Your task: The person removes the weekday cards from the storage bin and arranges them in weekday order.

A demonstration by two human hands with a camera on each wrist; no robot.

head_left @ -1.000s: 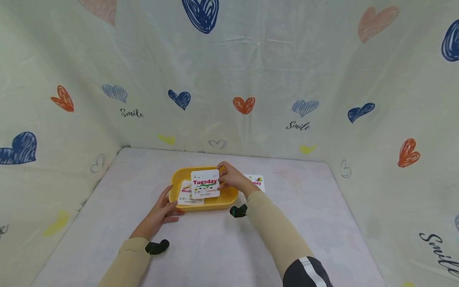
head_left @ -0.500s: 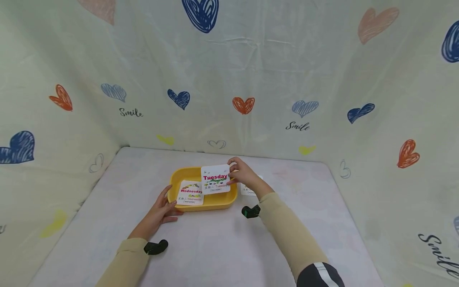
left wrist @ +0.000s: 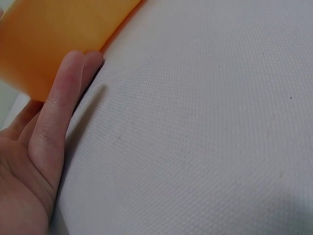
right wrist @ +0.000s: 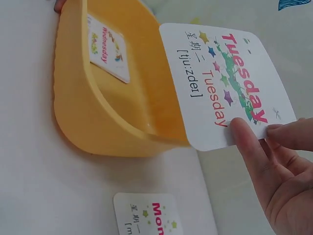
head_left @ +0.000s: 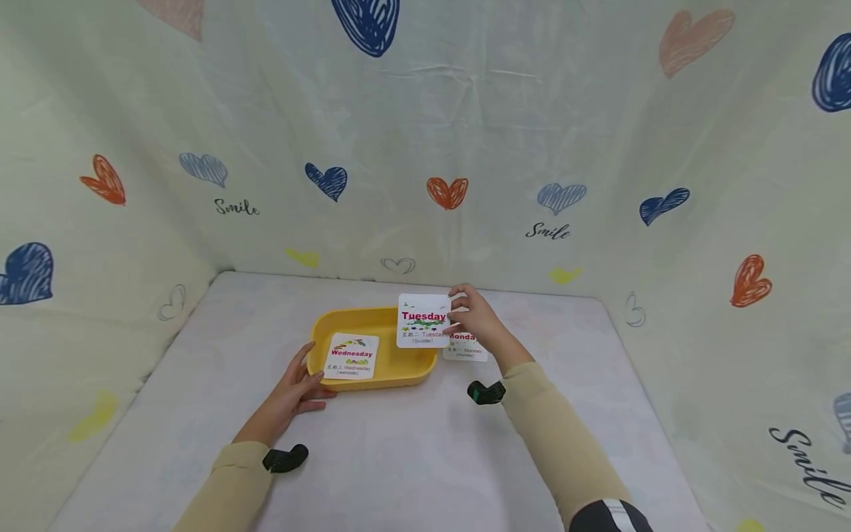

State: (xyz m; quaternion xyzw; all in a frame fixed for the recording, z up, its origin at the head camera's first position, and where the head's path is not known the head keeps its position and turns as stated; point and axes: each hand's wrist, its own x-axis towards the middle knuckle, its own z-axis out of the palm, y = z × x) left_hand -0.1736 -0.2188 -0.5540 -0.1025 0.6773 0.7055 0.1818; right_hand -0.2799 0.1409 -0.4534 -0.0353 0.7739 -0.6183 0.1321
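Observation:
My right hand (head_left: 477,319) pinches the right edge of a white "Tuesday" card (head_left: 423,321), held upright over the tray's right end. In the right wrist view, thumb and fingers grip a corner of this card (right wrist: 222,83). My left hand (head_left: 287,393) grips the left end of a yellow tray (head_left: 392,378), with digits at its rim and others low against its wall. The left wrist view shows straight fingers (left wrist: 61,98) beside the tray's wall (left wrist: 73,29). Inside the tray, at the left, lies a "Wednesday" card (head_left: 351,357).
A "Monday" card (head_left: 465,349) lies on the white tabletop (head_left: 399,458) just right of the tray, partly covered by the right hand and the Tuesday card. Behind the table hangs a pale curtain (head_left: 492,244) printed with hearts.
My right hand has carried the Tuesday card up and rightward, off the Wednesday card, which now shows fully. The left hand stays at the tray.

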